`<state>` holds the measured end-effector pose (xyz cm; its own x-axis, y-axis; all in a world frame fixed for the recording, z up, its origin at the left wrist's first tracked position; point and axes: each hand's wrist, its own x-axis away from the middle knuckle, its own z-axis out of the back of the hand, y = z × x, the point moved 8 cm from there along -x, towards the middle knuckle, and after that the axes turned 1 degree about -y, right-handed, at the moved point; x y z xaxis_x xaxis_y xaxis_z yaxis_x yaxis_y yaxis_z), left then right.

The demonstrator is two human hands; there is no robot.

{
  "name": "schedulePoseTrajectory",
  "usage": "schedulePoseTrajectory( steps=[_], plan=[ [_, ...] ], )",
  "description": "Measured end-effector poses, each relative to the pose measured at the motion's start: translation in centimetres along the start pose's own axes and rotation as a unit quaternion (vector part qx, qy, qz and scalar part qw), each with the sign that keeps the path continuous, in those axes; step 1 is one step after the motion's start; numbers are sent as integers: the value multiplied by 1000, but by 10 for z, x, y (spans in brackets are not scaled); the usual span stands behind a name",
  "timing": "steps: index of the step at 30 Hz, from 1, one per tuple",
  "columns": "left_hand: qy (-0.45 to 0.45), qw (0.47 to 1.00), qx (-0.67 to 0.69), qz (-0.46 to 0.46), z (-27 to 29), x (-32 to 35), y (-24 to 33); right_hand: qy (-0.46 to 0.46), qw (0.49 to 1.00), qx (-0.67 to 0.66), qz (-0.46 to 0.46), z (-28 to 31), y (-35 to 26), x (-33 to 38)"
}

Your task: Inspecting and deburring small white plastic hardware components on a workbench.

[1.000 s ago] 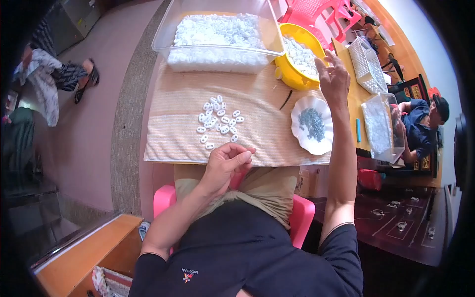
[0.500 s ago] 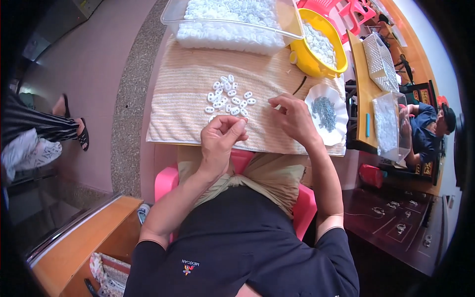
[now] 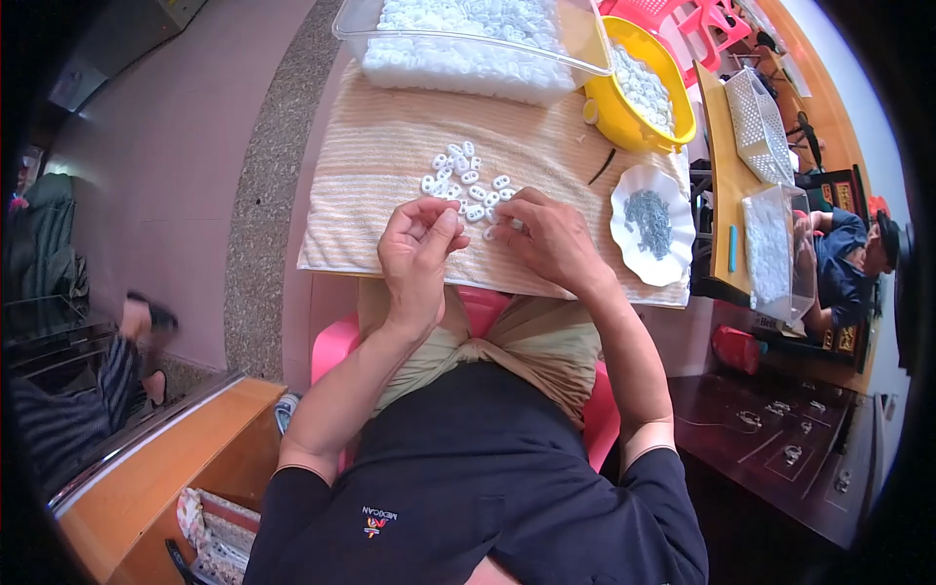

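Note:
A small heap of white oval plastic pieces (image 3: 463, 180) lies on a striped beige cloth (image 3: 390, 166) over the table. My left hand (image 3: 417, 249) rests at the near side of the heap with fingers curled, thumb and forefinger pinched together; whether a piece is between them I cannot tell. My right hand (image 3: 546, 239) lies palm down just right of the heap, its fingertips touching white pieces at the heap's near edge.
A clear tub (image 3: 468, 44) of white pieces stands at the back. A yellow basin (image 3: 639, 97) with more white pieces is at back right. A white scalloped plate (image 3: 651, 224) holds small grey parts. Another person (image 3: 843, 253) sits at far right beside a clear box (image 3: 770, 249).
My right hand came back from the yellow basin and plate area to the heap beside my left hand. The view shifted closer to the table.

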<state>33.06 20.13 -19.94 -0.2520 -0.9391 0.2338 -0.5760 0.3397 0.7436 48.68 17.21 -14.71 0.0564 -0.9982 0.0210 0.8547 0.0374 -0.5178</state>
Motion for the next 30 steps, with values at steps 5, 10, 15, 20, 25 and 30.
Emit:
schedulePoseTrajectory(
  steps=[5, 10, 15, 20, 25, 30],
  plan=[
    [18, 1000, -4, -10, 8, -5, 3, 13, 1000, 19, 5, 0, -4, 0],
    [26, 1000, -5, -15, 13, -8, 5, 36, 999, 22, 14, -5, -18, -2],
    [24, 1000, 2, -17, 12, -9, 6, 31, 996, 87, -1, -13, -23, -10],
    [22, 1000, -2, -15, 13, -10, 5, 33, 996, 79, 4, -16, -21, -10],
    [14, 1000, -1, -12, 11, -9, 5, 85, 996, 21, 23, -11, -12, -5],
    [-3, 999, -38, -23, 6, -8, 6, 127, 985, -116, 24, 2, -3, -1]
  ],
)
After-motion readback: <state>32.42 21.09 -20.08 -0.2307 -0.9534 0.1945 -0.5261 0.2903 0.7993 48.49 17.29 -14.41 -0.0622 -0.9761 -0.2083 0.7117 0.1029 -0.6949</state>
